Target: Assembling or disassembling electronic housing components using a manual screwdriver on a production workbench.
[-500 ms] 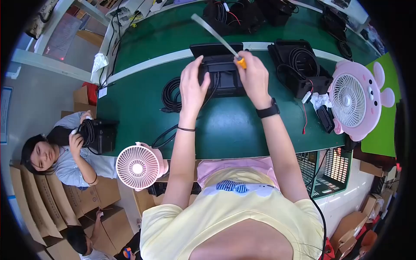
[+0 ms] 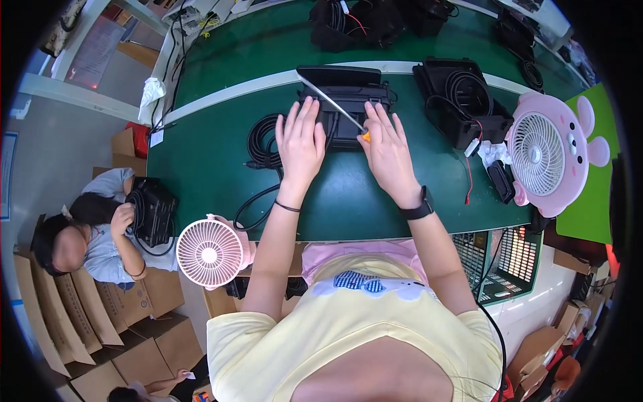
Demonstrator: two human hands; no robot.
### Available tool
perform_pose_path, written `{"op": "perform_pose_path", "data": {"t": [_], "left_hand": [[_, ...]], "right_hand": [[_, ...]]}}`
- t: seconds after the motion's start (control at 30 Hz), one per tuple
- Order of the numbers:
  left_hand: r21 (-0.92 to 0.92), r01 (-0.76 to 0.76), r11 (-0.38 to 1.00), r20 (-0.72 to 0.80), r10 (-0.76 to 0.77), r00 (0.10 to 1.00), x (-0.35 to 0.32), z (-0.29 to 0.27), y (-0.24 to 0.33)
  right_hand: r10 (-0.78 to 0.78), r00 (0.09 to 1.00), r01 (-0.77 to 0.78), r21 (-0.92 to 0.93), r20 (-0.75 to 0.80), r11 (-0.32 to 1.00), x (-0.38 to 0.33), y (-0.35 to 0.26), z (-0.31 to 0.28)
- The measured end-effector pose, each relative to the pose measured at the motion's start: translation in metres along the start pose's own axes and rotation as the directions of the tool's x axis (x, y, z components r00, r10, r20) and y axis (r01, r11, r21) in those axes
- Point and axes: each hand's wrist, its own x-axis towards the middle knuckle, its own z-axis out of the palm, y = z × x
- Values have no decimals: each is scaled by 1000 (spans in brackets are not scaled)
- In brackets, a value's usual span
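A black boxy device [image 2: 348, 100] lies on the green table [image 2: 207, 167] in front of me. My left hand [image 2: 300, 144] rests flat on its near left side, fingers spread. My right hand [image 2: 387, 153] grips a screwdriver [image 2: 333, 102] by its orange handle; the long metal shaft slants up and left across the top of the device. A coil of black cable [image 2: 262, 142] lies just left of my left hand, with one strand trailing toward the table's near edge.
Another open black device [image 2: 462, 100] with coiled cable sits to the right, beside a pink animal-shaped fan [image 2: 546, 155]. A small pink fan [image 2: 211, 251] stands at the near table edge. A seated person [image 2: 94, 234] at left holds a black device among cardboard boxes [image 2: 87, 315].
My right hand has drawn back toward me and lowered the screwdriver, so the shaft lies flatter over the device. My left hand stays on the device.
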Motion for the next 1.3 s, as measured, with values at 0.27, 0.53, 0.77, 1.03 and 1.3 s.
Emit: {"op": "perform_pose_path", "data": {"t": [0.27, 0.53, 0.77, 1.03, 1.3], "left_hand": [[-153, -241, 958, 294, 277, 915, 64, 0, 5], [53, -127, 990, 243, 111, 964, 68, 8, 8], [-156, 154, 976, 99, -140, 985, 56, 8, 0], [-115, 174, 978, 47, -170, 984, 50, 11, 0], [-158, 258, 953, 99, -244, 965, 52, 4, 5]], "right_hand": [[187, 964, -94, 419, -187, 903, -2, 13, -14], [496, 867, -463, 460, 55, 758, -55, -5, -54], [376, 924, -383, 219, 74, 898, -71, -21, -70], [267, 964, -266, -51, 11, 963, -72, -26, -60], [314, 936, -342, 195, 161, 919, -74, -22, -57]]}}
